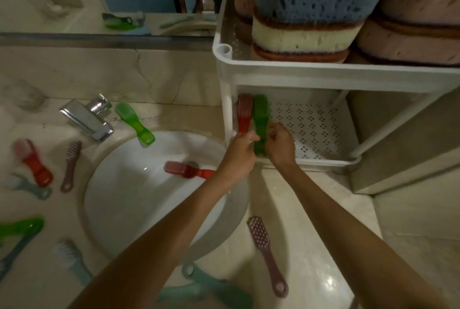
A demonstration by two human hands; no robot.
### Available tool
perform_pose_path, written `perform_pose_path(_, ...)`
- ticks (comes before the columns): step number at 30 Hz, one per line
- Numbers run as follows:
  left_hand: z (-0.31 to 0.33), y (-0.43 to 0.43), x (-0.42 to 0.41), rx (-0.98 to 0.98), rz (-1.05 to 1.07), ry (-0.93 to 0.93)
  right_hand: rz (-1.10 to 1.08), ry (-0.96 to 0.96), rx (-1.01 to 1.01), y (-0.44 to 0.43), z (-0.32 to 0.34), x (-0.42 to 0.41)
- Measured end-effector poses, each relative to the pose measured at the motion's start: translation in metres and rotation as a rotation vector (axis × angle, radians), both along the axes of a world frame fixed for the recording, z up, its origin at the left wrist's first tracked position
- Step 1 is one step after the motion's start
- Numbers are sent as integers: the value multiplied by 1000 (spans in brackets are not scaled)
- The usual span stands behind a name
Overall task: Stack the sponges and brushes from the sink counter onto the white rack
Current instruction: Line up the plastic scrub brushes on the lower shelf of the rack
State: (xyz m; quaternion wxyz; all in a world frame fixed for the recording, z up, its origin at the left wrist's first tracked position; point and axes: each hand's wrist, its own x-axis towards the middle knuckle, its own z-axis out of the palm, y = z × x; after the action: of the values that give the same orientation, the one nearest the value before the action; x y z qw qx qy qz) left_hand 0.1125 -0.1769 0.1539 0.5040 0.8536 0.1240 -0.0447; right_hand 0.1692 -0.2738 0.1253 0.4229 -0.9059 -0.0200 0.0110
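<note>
The white rack [323,159] stands on the counter at the right. Its upper shelf holds stacked sponges [308,10]. On the perforated lower shelf a red brush [244,112] and a green brush [260,114] lie side by side at the left end. My left hand [242,149] and my right hand [280,143] meet at the near end of the green brush and pinch it from both sides. Another red brush [186,169] lies in the sink [139,184]. A green brush [135,123] rests by the tap.
The chrome tap [87,117] stands behind the basin. Several brushes lie on the counter: a red one [34,162], a mauve one [71,165] at left, a mauve one [267,254] at front, teal ones [206,286]. A mirror runs along the back wall.
</note>
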Motion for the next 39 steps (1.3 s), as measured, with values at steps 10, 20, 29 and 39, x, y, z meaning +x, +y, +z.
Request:
perform_pose_path(10, -39, 94, -98, 34, 397, 331, 250, -188, 62, 63, -30, -115)
perform_pose_path(20, -88, 188, -86, -180, 409, 565, 520, 487, -545, 151, -124, -71)
perform_pose_path(29, -94, 248, -27, -694, 703, 450, 399, 446, -733, 185, -172, -52)
perform_pose_path(39, -88, 263, 7, -994, 704, 444, 326, 329, -866, 174, -164, -58)
